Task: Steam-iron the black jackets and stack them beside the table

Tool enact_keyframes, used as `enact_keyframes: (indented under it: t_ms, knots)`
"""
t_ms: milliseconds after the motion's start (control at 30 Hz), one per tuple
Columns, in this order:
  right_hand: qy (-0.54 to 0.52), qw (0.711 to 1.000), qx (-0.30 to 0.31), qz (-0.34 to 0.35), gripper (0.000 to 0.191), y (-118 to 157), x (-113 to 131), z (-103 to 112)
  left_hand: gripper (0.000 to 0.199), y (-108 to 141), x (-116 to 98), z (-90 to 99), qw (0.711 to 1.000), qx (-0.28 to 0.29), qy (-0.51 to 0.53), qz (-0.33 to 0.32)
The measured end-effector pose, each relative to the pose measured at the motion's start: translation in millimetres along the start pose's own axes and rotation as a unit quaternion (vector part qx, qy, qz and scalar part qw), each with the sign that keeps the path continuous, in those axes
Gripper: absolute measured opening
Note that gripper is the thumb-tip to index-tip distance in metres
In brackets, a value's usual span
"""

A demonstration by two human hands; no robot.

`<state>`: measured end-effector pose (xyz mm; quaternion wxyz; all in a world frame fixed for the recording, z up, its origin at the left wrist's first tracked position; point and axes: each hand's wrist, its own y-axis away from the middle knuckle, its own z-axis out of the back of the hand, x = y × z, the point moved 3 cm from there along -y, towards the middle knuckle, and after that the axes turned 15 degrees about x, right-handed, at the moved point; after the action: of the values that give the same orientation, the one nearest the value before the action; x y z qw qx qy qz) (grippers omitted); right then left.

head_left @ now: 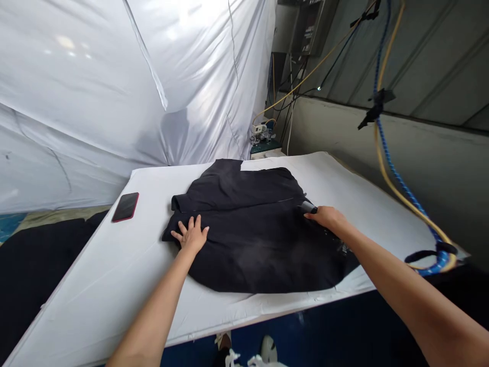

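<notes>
A black garment [260,244] lies spread on a white-covered table [114,275], with a long seam or opening running across its middle. What looks like a collar or band stands up a little at its left end. My left hand [191,237] rests flat on the cloth near that end, fingers spread. At the opposite edge, my right hand [327,219] pinches the garment's border, where a small greyish part [307,206] shows beside the fingertips. Several pale threads or bits show along this edge.
A phone [126,207] with a red edge lies on the table's left side. Blue and yellow hoses [401,181] hang down at the right. White sheeting [95,92] forms the back wall, and dark cloth [46,275] sits left of the table.
</notes>
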<state>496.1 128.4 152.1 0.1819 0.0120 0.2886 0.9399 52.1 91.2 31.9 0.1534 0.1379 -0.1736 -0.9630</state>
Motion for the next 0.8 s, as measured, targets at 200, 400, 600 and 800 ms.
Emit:
enact_keyframes:
  t_ms: [200, 400, 600, 800]
  knots:
    - [0.059, 0.975, 0.045, 0.210, 0.059, 23.8, 114.3, -12.7, 0.056, -1.3, -20.3, -9.3, 0.998, -0.024, 0.057, -0.009]
    - [0.027, 0.977, 0.071, 0.202, 0.065, 5.5, 155.7, -22.5, 0.060, -10.3, -3.4, -24.3, 0.993, -0.013, 0.119, -0.008]
    - [0.006, 0.998, 0.024, 0.055, 0.063, -54.9, 21.8, -2.0, 0.060, -5.5, -10.7, -18.5, 0.994, -0.009, 0.106, -0.013]
    - [-0.081, 0.996, -0.013, -0.043, 0.071, -74.4, -87.0, 5.2, 0.036, 34.1, -63.6, 0.7, 0.985, -0.003, 0.048, -0.165]
